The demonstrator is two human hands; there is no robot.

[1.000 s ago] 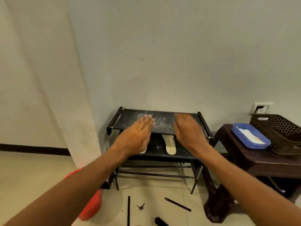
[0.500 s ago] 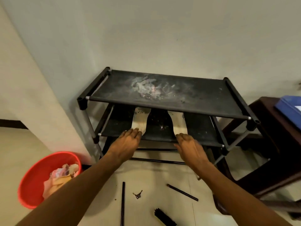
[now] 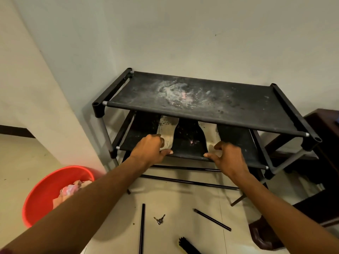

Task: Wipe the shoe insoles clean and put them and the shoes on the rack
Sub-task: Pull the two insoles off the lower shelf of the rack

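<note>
**Both hands at the insole heels on the middle shelf**

The black shoe rack (image 3: 201, 99) stands against the wall. Its top fabric shelf carries a whitish dusty smear near the centre. Two pale insoles lie on the middle shelf (image 3: 189, 143), heels toward the front rail, toes hidden under the top shelf.

Left hand (image 3: 149, 150): fingers curl over the heel of the left insole (image 3: 167, 132), thumb below the shelf's front edge. The hand is closed on the insole heel.

Right hand (image 3: 228, 158): fingers curl down onto the heel of the right insole (image 3: 211, 136), thumb extended along the front rail. Contact with the heel is visible; whether the insole is actually pinched cannot be determined.

The two insoles lie well apart, with bare, speckled shelf fabric between them.

Floor items: a red plastic tub (image 3: 45, 191) holding crumpled cloth sits left of the rack. Two loose black rods (image 3: 141, 228) (image 3: 211, 219), a small bunch of keys (image 3: 159, 219) between them, and a dark brush (image 3: 189, 246) at the bottom edge lie in front of the rack. A dark brown table (image 3: 324, 136) stands just beside the rack on the right.
</note>
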